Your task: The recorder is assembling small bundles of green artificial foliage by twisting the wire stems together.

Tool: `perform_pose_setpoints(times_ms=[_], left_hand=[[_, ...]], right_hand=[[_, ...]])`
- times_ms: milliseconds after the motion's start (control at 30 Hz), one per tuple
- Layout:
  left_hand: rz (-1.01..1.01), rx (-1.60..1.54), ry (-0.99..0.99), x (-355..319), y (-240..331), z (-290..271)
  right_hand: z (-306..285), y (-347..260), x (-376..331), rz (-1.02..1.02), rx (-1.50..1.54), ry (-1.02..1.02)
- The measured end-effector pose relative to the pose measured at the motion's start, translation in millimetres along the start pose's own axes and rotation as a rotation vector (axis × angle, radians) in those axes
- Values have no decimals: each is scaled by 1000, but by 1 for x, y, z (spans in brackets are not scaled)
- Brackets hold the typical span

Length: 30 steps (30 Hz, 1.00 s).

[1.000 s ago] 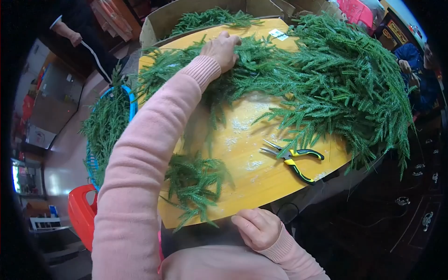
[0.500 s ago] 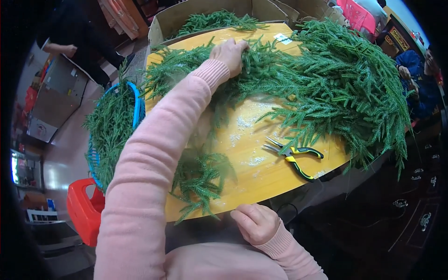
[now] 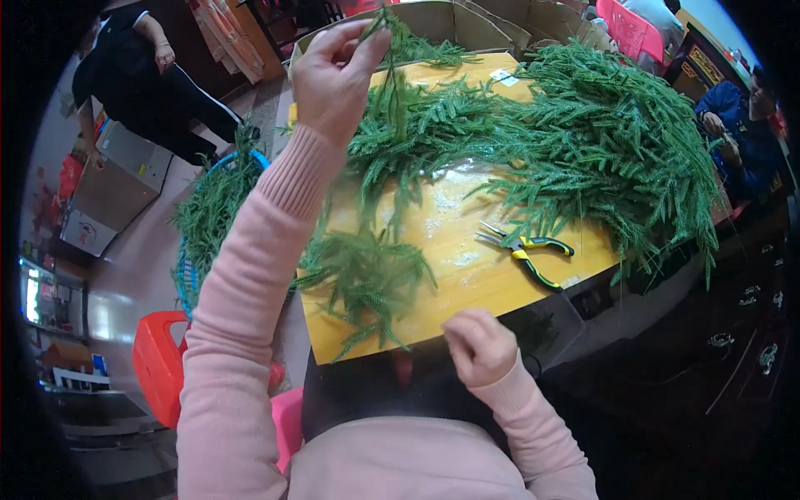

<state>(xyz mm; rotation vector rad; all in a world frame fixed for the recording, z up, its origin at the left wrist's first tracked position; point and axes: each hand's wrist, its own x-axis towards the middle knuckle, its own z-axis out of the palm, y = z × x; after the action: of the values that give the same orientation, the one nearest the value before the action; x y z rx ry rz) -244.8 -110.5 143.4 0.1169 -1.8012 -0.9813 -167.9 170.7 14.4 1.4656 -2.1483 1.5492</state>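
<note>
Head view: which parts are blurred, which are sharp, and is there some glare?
In the head view, the nearest sprigs on the yellow board look smeared; in the same view, the pliers look fairly crisp; head view again, bright glare marks the floor at left.

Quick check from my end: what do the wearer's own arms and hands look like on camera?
Both arms wear long, plain pale-pink sleeves. The left sleeve bunches into crosswise folds; the right sleeve matches it in colour. Each ends in a ribbed cuff at the wrist. The left hand and right hand are ungloved.
</note>
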Motion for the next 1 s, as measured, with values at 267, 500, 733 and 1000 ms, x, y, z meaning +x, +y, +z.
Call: perform_pose_setpoints(times_ms=[267,500,733,1000], left_hand=[[-355,-414,-386,-52,101,-88],[-1062,-475,-829,-157,101,-98],[-1218,-494,-856,-222,77,-96],[-1237,-516,-923,-231,74,-91]], right_hand=[[3,-3,-12,363,317,170],[7,0,-11,604,778,203],[20,-8,-15,786,1011,-105],[18,-5,-19,850,1176,-268]])
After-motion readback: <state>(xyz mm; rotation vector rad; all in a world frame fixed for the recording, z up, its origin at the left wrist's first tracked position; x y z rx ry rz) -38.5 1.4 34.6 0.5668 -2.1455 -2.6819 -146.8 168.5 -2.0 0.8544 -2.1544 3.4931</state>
